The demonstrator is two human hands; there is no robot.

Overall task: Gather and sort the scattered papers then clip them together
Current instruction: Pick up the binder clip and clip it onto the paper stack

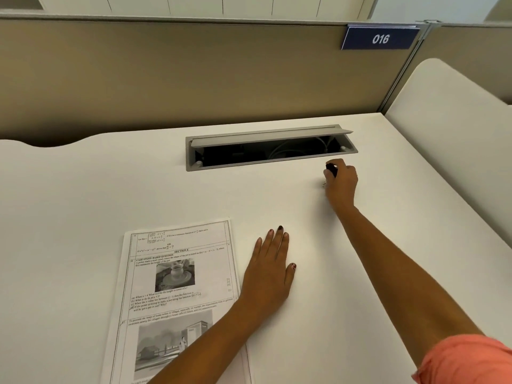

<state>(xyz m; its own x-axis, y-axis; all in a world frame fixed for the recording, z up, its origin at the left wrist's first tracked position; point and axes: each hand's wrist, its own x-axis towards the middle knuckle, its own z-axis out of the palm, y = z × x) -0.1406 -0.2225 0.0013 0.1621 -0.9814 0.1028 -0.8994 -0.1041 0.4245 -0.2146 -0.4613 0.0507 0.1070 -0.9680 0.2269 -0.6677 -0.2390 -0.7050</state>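
Note:
A squared-up stack of printed papers (pixel 177 286) lies on the white desk (pixel 83 203) at the near left, the top sheet showing text and two grey pictures. My left hand (pixel 270 268) rests flat on the desk just right of the stack, fingers spread, its forearm crossing the stack's lower corner. My right hand (pixel 342 184) reaches far forward and is closed around a small black binder clip (pixel 331 169), whose silver wire handle shows below the fingers. The clip is mostly hidden by the hand.
An open grey cable hatch (pixel 271 146) with wires inside sits in the desk just beyond my right hand. A tan partition (pixel 194 73) with a blue "016" sign (pixel 381 38) closes the back. A white side panel (pixel 457 128) stands at the right.

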